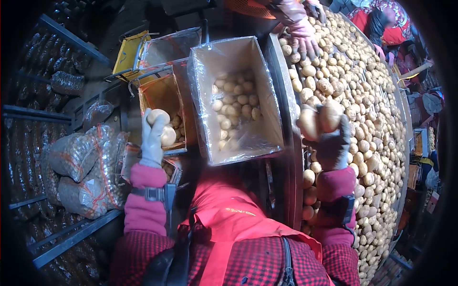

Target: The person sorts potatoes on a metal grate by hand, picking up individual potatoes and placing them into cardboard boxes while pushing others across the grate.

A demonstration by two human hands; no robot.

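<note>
Left hand [152, 147], gloved: left of the carton [230, 59], over the near part of the orange bin [160, 94]. Fingers bent around two potatoes, one [158, 116] at the fingertips, one [168, 136] lower, against the palm side; far side of grip hidden.

Right hand [332, 151], gloved, dark patch on it: right of the carton, above the table [280, 74]. Fingers clamped on two potatoes side by side, one [309, 124] nearer the carton, the other [330, 116] farther from it. Thumb position unclear.

So potatoes in both hands, either side of the carton. More inside the carton: loose pile [236, 102] on its floor, clear plastic lining over walls and rim. Table right of the carton is thickly covered with loose potatoes [369, 157]. Some also inside the orange bin, just left of the carton.

Yellow crate [128, 53]: left of the carton, past the orange bin. Filled bags [78, 167] bound with orange string: well left of the carton, near a metal rack [78, 236].

Co-worker's hand [304, 39], pink glove: right of the carton's far end, fingers a bit apart, tips down on table potatoes. Another person [381, 26] in red: across the table from the carton, partly cut off.

Wearer's red apron [238, 224]: just this side of the carton. Strap [151, 193] on left wrist, dark device [348, 209] on right.
</note>
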